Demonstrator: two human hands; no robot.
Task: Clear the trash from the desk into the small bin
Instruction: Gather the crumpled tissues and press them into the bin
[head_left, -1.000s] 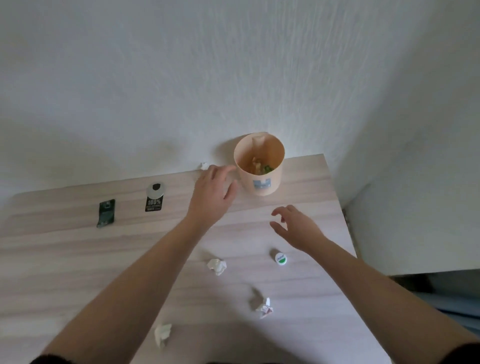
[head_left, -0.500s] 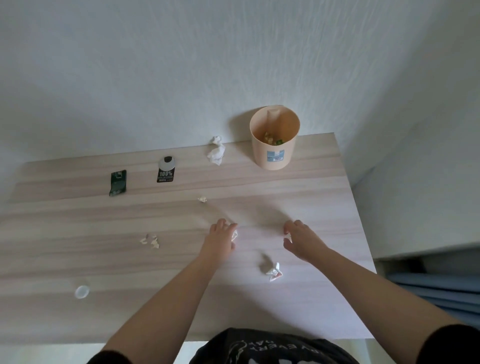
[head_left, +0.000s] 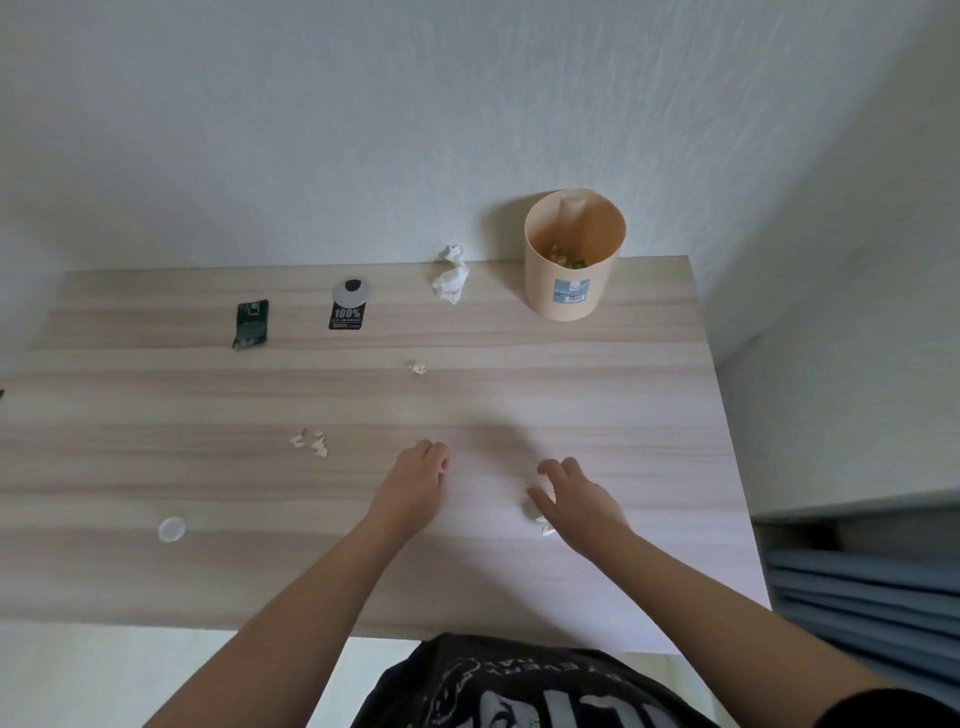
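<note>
The small peach bin (head_left: 563, 291) stands at the desk's back right with some scraps inside. My left hand (head_left: 415, 486) rests mid-desk with its fingers curled down; the small paper wad it reached is hidden under them. To its right, my right hand (head_left: 582, 501) is cupped with fingers apart over a crumpled white paper (head_left: 537, 517) and touches it. Loose trash lies about: a white tissue (head_left: 451, 278) left of the bin, a tiny scrap (head_left: 417, 368), torn bits (head_left: 310, 444), and a clear cap (head_left: 171, 529).
A green packet (head_left: 251, 322) and a black "100%" tag (head_left: 348, 310) lie at the back left of the wooden desk (head_left: 623, 389). The white wall runs behind it. Blue slats and the floor show beyond the right edge.
Both hands have pulled back from the bin to the middle of the desk. The left fingers closed over the small wad, and the right hand came down onto the crumpled paper.
</note>
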